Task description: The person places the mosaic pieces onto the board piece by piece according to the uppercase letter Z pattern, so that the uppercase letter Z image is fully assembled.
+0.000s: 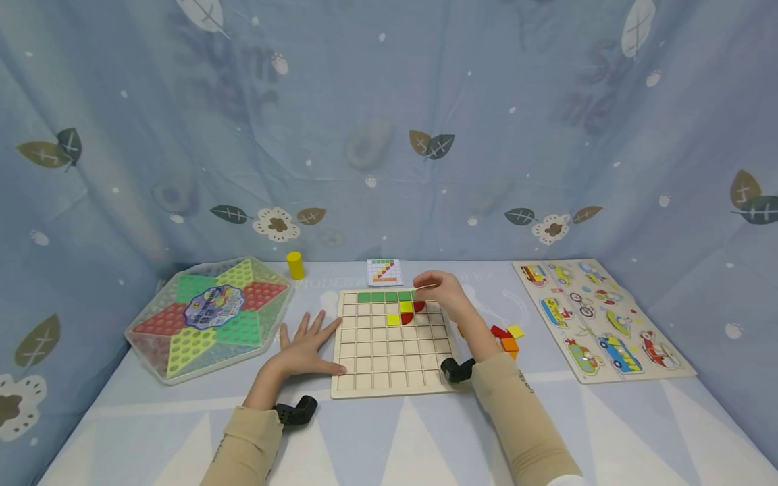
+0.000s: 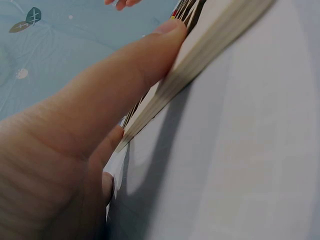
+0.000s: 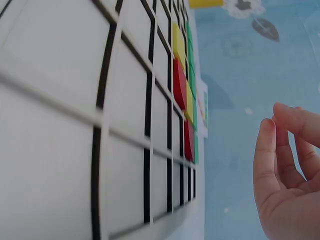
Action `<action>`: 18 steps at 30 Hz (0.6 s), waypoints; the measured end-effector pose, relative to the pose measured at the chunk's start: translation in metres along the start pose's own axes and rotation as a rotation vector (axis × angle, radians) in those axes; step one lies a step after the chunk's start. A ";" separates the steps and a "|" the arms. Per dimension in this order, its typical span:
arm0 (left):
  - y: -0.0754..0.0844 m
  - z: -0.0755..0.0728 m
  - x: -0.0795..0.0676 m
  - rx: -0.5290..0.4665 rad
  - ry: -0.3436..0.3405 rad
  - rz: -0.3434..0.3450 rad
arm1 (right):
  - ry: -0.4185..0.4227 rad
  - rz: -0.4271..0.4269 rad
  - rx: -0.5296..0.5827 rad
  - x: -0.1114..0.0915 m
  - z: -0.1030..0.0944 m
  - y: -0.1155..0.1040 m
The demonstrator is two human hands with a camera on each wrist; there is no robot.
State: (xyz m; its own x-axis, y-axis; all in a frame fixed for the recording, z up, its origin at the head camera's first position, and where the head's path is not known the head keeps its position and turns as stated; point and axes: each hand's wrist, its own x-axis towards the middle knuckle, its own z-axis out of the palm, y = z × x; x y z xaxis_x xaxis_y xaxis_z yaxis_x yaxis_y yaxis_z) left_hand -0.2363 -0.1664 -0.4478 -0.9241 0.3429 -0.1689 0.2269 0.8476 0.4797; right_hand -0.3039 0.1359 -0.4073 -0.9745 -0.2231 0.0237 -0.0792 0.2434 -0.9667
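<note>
A square wooden grid board [image 1: 389,351] lies on the table with the green squares [image 1: 378,297] in a row along its far edge. Below them sit yellow squares [image 1: 394,319] and red rounded pieces [image 1: 407,318], stepping diagonally. My left hand [image 1: 306,352] rests at the board's left side, fingers spread, its thumb on the rim, as the left wrist view also shows. Over the far right part of the board hovers my right hand [image 1: 446,295]. Its fingers are loosely bent, and in the right wrist view nothing shows between thumb [image 3: 266,137] and fingertips.
Loose red, yellow and orange pieces [image 1: 509,345] lie right of the board, partly behind the right forearm. A printed pattern card [image 1: 384,272] lies beyond it. A star-patterned game board [image 1: 213,310] and yellow cylinder [image 1: 295,266] stand left; a vehicle puzzle [image 1: 598,317] lies right.
</note>
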 end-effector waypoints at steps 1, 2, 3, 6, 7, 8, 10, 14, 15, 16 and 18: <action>0.000 0.000 0.000 0.000 -0.001 0.000 | 0.018 0.008 0.002 -0.002 -0.004 0.001; 0.000 0.000 0.000 -0.002 -0.001 -0.001 | 0.037 0.016 0.007 -0.004 -0.008 0.002; 0.000 0.000 0.000 -0.002 0.000 -0.002 | 0.051 0.022 0.012 -0.006 -0.012 0.003; 0.000 0.000 0.000 -0.003 0.003 -0.004 | 0.085 0.038 0.011 -0.012 -0.023 0.006; 0.001 0.000 0.000 -0.004 0.003 -0.004 | 0.098 0.045 0.013 -0.015 -0.027 0.007; 0.001 0.000 0.000 -0.006 0.004 -0.004 | 0.108 0.053 0.011 -0.017 -0.031 0.009; 0.001 0.000 0.000 -0.006 0.004 -0.004 | 0.117 0.058 -0.001 -0.022 -0.038 0.013; 0.002 0.000 0.000 -0.004 -0.001 0.001 | 0.148 0.107 0.015 -0.031 -0.054 0.021; 0.002 0.000 0.000 -0.004 -0.001 0.003 | 0.151 0.115 0.026 -0.033 -0.058 0.023; 0.002 0.000 -0.001 -0.005 -0.001 0.002 | 0.159 0.127 0.040 -0.035 -0.062 0.025; 0.001 0.000 -0.001 0.001 -0.003 -0.002 | 0.176 0.146 0.066 -0.039 -0.071 0.029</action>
State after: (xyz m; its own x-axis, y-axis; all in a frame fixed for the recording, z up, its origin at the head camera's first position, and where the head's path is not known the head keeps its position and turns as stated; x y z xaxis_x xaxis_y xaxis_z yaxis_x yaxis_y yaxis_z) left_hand -0.2353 -0.1657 -0.4470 -0.9235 0.3428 -0.1722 0.2256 0.8483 0.4790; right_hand -0.2833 0.2188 -0.4183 -0.9967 -0.0211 -0.0788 0.0731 0.1976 -0.9776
